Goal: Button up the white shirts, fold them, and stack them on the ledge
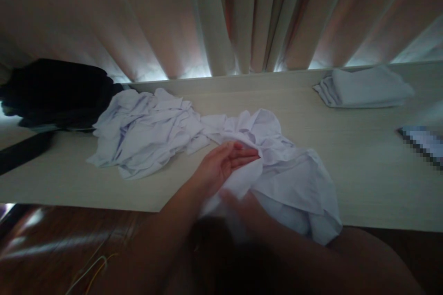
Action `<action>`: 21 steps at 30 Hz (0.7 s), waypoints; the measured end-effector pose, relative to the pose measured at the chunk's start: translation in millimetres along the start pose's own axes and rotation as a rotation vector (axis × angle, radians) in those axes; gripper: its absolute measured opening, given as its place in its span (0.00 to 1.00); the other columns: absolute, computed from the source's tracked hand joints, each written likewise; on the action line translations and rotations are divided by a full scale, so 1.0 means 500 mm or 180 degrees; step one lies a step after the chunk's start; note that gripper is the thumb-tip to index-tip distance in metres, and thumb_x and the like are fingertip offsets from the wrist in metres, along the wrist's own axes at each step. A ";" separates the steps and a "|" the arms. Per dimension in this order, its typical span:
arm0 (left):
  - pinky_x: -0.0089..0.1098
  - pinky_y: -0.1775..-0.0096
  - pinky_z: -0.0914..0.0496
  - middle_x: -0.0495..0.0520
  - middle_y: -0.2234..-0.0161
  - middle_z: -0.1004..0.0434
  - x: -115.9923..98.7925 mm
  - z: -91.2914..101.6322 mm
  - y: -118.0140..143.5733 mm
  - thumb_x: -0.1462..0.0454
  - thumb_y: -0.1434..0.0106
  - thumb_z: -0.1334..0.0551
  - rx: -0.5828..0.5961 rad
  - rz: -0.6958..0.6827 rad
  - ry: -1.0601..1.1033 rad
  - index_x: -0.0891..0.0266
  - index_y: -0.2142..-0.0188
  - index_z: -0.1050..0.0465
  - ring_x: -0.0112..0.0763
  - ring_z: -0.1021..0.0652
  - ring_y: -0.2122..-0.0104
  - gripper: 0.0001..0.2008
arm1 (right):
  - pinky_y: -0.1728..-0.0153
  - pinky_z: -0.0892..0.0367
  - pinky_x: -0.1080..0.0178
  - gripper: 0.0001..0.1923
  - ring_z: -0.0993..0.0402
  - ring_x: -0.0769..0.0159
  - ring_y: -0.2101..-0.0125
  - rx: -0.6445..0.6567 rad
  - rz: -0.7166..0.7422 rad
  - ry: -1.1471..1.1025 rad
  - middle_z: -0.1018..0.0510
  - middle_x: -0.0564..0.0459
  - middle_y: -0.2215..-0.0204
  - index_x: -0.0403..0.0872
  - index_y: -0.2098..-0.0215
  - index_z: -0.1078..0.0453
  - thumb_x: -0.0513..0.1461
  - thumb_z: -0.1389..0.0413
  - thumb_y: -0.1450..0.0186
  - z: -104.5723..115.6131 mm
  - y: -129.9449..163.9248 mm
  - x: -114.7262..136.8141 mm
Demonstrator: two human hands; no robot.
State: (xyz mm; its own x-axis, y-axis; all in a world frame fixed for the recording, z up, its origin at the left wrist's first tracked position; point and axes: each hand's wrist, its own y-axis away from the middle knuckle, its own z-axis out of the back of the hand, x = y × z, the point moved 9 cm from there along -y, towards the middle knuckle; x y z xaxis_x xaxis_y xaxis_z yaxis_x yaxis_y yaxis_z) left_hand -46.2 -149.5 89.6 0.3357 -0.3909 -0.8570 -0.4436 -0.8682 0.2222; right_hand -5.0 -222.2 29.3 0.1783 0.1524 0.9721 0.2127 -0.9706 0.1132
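A crumpled white cloth [287,175] lies on the table in front of me, and its near end hangs over the front edge. My left hand [221,161] is at the cloth's left side, palm showing and fingers stretched out, with the fingertips against a fold. Just below it, my right hand [242,205] is over the near part of the same cloth. Motion smears that hand, so its fingers cannot be made out. To the left is a second heap of white cloth [148,129], which touches the first one.
Black folded fabric [58,92] is stacked at the far left of the pale table [363,184]. A folded white cloth [370,87] lies at the back right, near a pixelated flat object [424,143]. Curtains [242,14] hang behind. Cables [97,267] lie on the floor.
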 end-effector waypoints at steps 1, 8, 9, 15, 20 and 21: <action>0.40 0.50 0.26 0.62 0.58 0.17 -0.007 -0.003 0.002 0.56 0.35 0.39 0.0087 -0.0132 -0.0070 0.65 0.61 0.24 0.41 0.19 0.54 0.13 | 0.50 0.30 0.46 0.32 0.26 0.48 0.48 -0.0174 -0.0280 -0.0303 0.23 0.47 0.45 0.56 0.44 0.32 0.60 0.40 0.41 0.009 -0.007 -0.018; 0.31 0.72 0.28 0.53 0.75 0.25 -0.053 0.098 0.006 0.50 0.33 0.44 -0.0516 -0.0480 -0.1878 0.63 0.74 0.30 0.31 0.23 0.74 0.21 | 0.65 0.27 0.56 0.32 0.23 0.58 0.69 -0.0417 -0.0459 -0.1585 0.21 0.46 0.69 0.46 0.62 0.29 0.65 0.54 0.36 0.078 -0.063 0.045; 0.31 0.74 0.30 0.52 0.77 0.27 -0.035 0.093 0.007 0.49 0.32 0.47 -0.0345 -0.0265 -0.2130 0.62 0.76 0.32 0.30 0.25 0.78 0.23 | 0.66 0.27 0.58 0.32 0.24 0.60 0.71 -0.0494 -0.0413 -0.1632 0.22 0.48 0.71 0.46 0.65 0.29 0.65 0.53 0.36 0.094 -0.066 0.059; 0.28 0.72 0.34 0.49 0.69 0.30 -0.020 0.009 0.072 0.46 0.43 0.34 -0.0331 -0.1136 -0.3077 0.59 0.66 0.34 0.28 0.29 0.73 0.20 | 0.71 0.31 0.61 0.29 0.31 0.63 0.76 -0.0684 -0.0366 -0.1762 0.27 0.52 0.78 0.48 0.70 0.32 0.63 0.53 0.35 0.131 -0.071 0.076; 0.29 0.71 0.36 0.49 0.70 0.30 -0.013 -0.043 0.090 0.54 0.44 0.30 -0.0269 -0.1602 -0.3705 0.59 0.67 0.32 0.29 0.30 0.72 0.15 | 0.74 0.32 0.59 0.31 0.28 0.60 0.77 -0.0939 -0.0137 -0.1138 0.25 0.50 0.78 0.47 0.64 0.29 0.64 0.55 0.34 0.149 -0.084 0.067; 0.29 0.71 0.36 0.49 0.72 0.31 -0.018 -0.034 0.083 0.55 0.39 0.34 -0.0422 -0.1589 -0.3714 0.59 0.69 0.32 0.29 0.30 0.73 0.12 | 0.75 0.33 0.60 0.32 0.27 0.60 0.77 -0.0976 0.0006 -0.0748 0.24 0.50 0.78 0.47 0.64 0.29 0.64 0.57 0.33 0.160 -0.085 0.076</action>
State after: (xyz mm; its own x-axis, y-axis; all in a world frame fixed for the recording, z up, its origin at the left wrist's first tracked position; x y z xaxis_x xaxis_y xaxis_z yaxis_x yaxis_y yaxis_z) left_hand -53.6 -187.1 114.3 -0.5148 0.4262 -0.7439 -0.3721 -0.8928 -0.2539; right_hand 69.3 -160.1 44.8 0.4013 0.1546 0.9028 -0.0788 -0.9762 0.2021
